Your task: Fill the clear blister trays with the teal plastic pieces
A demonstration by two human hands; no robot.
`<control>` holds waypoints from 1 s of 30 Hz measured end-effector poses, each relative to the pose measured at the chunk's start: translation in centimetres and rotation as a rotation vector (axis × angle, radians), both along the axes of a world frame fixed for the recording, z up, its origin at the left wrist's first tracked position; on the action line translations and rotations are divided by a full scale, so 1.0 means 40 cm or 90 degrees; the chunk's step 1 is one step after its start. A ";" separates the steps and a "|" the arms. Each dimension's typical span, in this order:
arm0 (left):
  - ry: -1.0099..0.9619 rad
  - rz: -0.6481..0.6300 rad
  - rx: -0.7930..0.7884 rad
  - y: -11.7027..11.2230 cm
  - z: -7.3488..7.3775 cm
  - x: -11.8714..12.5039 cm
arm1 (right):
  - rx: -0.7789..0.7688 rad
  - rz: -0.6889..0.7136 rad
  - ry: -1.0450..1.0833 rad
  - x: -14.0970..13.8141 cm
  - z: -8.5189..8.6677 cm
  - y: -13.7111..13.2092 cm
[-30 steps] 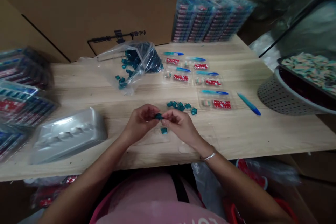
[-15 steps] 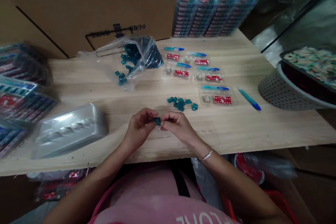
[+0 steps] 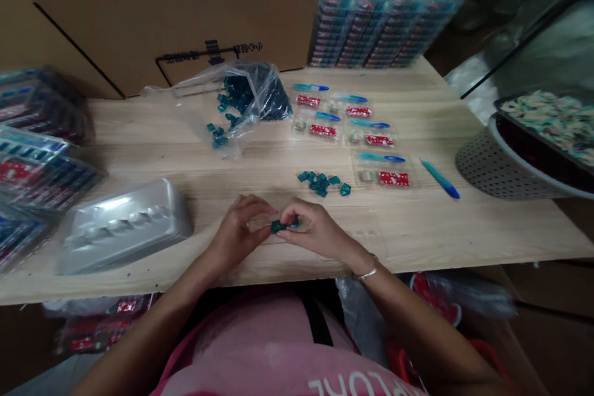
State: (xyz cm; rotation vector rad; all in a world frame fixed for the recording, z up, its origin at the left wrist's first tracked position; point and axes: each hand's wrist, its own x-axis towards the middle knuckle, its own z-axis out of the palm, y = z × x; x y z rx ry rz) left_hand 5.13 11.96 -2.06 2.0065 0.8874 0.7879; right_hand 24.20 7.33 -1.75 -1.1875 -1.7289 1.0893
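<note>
Right hand: the right hand (image 3: 312, 230) is closed in a pinch, a small teal faceted translucent piece (image 3: 277, 226) being gripped at its fingertips.
Left hand: the left hand (image 3: 234, 232) is curled, its thumb tip set at the piece; whether it is also gripping cannot be told.
Teal piece: held at 9 o'clock from the right hand, the nearer; its long axis appears turned roughly 3-to-9.
Clear flat plastic tray (image 3: 371, 238): laid at 3 o'clock, partly covered by the right hand.
Loose pile of teal pieces (image 3: 320, 184): spread near, at 1 o'clock.
Clear plastic bag (image 3: 250, 114): laid well beyond, at 12 o'clock.
</note>
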 end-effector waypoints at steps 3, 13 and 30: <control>0.151 -0.033 0.079 0.005 -0.035 -0.023 | 0.162 0.081 -0.291 0.006 0.000 0.010; 0.265 -0.028 0.110 0.009 -0.056 -0.006 | 0.187 0.107 -0.360 0.034 -0.009 0.033; 0.117 0.051 0.055 0.001 -0.054 -0.060 | -0.015 0.208 -0.229 -0.017 0.013 0.106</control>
